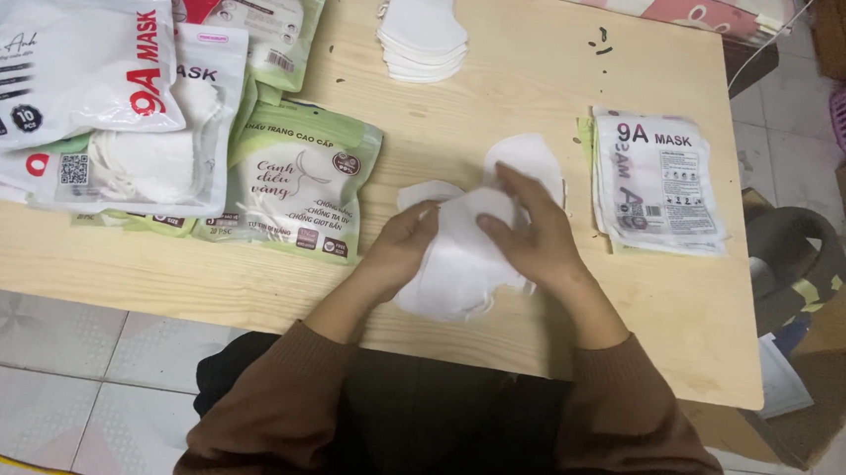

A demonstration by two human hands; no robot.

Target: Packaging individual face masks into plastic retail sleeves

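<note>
From the head camera, a small stack of white face masks [461,260] lay near the front edge of a light wooden table [551,108]. Both hands were on it. The left hand [405,241] had its fingers curled around the left edge of the stack and pinched it there. The right hand [532,237] lay flat on top, fingers spread and pointing left, pressing the masks down. It was not closed around anything. So the stack sat under the right hand and inside the hold of the left one. One more white mask [533,158] stuck out just behind the right hand.

Farther back on the table sat another pile of white masks [423,27], well apart from the hands. To the right was a neat pile of flat white pouches [657,180]. To the left were a green pouch [298,184] and a heap of full white mask packs [76,84]. The person wore brown sleeves [628,430].
</note>
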